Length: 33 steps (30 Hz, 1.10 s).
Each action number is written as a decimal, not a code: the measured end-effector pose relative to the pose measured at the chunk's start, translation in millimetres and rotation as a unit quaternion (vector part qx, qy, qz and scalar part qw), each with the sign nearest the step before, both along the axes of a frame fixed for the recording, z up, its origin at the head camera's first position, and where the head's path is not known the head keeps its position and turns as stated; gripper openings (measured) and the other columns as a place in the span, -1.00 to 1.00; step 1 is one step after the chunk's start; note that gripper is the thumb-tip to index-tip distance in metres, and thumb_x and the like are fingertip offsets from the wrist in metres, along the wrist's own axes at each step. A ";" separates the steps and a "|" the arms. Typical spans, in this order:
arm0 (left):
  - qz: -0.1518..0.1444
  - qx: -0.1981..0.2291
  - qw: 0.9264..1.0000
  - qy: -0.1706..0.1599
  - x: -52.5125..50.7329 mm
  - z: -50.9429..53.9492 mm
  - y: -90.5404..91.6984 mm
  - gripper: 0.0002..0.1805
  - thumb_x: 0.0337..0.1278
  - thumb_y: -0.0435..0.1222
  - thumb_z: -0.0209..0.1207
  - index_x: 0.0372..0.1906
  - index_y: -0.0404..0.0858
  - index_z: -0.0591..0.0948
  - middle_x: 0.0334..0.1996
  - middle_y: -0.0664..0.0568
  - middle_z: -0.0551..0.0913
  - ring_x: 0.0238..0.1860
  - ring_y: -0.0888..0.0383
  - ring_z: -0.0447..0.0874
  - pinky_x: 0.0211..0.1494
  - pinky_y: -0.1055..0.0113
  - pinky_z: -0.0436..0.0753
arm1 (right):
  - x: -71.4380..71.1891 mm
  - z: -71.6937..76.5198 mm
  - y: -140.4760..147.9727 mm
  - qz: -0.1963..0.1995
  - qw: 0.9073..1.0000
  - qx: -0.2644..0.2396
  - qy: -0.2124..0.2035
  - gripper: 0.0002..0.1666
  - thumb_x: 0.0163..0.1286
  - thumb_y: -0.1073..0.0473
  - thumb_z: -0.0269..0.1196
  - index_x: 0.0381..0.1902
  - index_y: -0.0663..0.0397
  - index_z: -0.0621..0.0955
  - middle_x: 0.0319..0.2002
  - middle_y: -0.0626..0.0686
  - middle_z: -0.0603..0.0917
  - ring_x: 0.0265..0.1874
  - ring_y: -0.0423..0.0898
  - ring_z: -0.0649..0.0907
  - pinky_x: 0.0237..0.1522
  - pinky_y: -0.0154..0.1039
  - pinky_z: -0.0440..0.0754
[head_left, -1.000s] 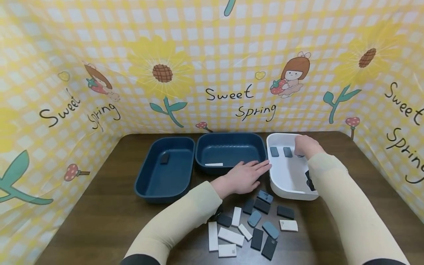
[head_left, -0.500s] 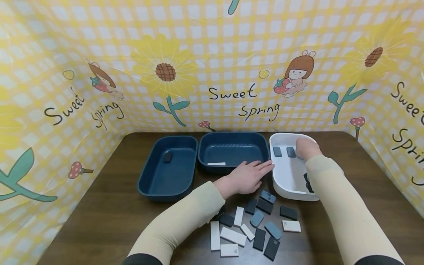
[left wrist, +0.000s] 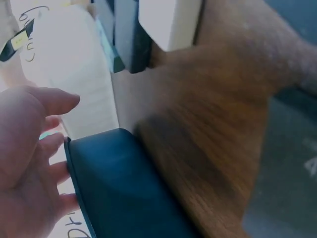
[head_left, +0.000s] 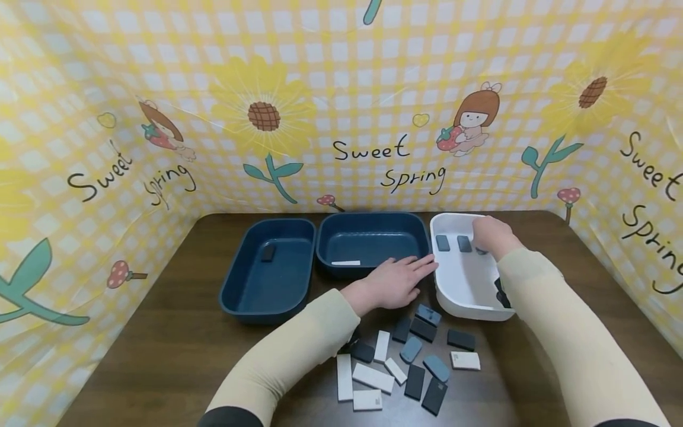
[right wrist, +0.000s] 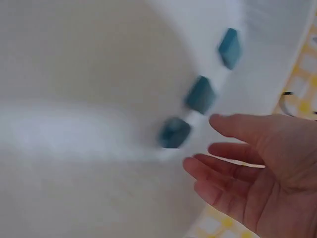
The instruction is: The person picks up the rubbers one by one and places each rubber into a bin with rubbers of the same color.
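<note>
In the head view my right hand [head_left: 493, 235] is inside the white bin [head_left: 472, 309], near its back right corner. The right wrist view shows its fingers loosely bent and apart, with nothing between them. A blue-grey block [right wrist: 175, 132] lies just beyond the fingertips, in a row with a second block [right wrist: 200, 95] and a third block [right wrist: 230, 48] along the bin's end. My left hand [head_left: 393, 284] lies with extended fingers between the middle dark blue bin [head_left: 373, 220] and the white bin. In the left wrist view its fingers rest at the blue bin's rim [left wrist: 69, 153].
A left dark blue bin [head_left: 267, 317] holds one black block [head_left: 268, 253]. One white block [head_left: 345, 263] lies in the middle bin. Several white, black and blue-grey blocks [head_left: 372, 378] are scattered on the brown table [head_left: 160, 356] in front. Black pieces [head_left: 501, 293] lie in the white bin's front right.
My right hand has eased slightly off the third blue-grey block, and a bit more of that block shows beside it. The left hand stays in place; the head view shifts slightly.
</note>
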State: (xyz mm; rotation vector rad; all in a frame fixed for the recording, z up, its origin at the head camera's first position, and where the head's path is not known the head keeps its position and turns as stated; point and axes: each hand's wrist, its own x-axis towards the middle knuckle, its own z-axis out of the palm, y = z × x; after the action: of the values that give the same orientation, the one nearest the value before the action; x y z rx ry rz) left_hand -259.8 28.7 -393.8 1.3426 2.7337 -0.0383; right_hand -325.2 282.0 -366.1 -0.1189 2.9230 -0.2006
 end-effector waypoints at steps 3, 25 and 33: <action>0.003 0.025 1.000 -0.004 -0.9 8.5 -5.2 -0.28 0.43 -0.10 0.03 0.55 -0.01 0.01 0.55 0.10 -0.13 0.46 0.10 0.09 0.36 0.05 0.29 | 4.5 8.2 -7.8 0.023 1.000 -0.001 0.002 -0.75 0.32 0.32 0.23 -0.14 0.46 0.58 -0.37 0.20 0.65 -0.44 0.03 0.55 -0.31 -0.06 0.57; 0.032 0.001 0.999 0.032 43.1 29.0 -98.8 -0.58 0.37 -0.06 0.11 0.19 -0.17 0.53 0.10 0.02 0.58 0.06 0.13 0.58 0.17 0.13 0.50 | 121.2 21.6 -59.2 0.215 0.966 -0.026 0.141 -0.66 0.21 0.06 0.41 -0.12 0.12 0.66 -0.26 0.04 0.69 -0.39 -0.11 0.66 -0.34 -0.13 0.65; 0.071 -0.029 0.997 0.007 54.7 11.0 -109.8 -0.53 0.29 -0.02 0.18 0.20 -0.17 0.52 0.00 0.03 0.61 -0.06 0.15 0.62 0.09 0.15 0.54 | 150.5 -0.2 -70.0 0.250 0.940 -0.027 0.231 -0.72 0.07 0.13 0.50 -0.31 0.08 0.65 -0.44 -0.02 0.65 -0.58 -0.20 0.55 -0.51 -0.31 0.59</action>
State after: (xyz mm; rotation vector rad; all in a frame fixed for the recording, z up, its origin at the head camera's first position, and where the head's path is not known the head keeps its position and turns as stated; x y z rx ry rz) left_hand -205.1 -81.1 -382.8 1.1363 2.8081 -0.1146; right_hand -174.7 212.0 -366.3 -1.0334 3.2039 -0.1888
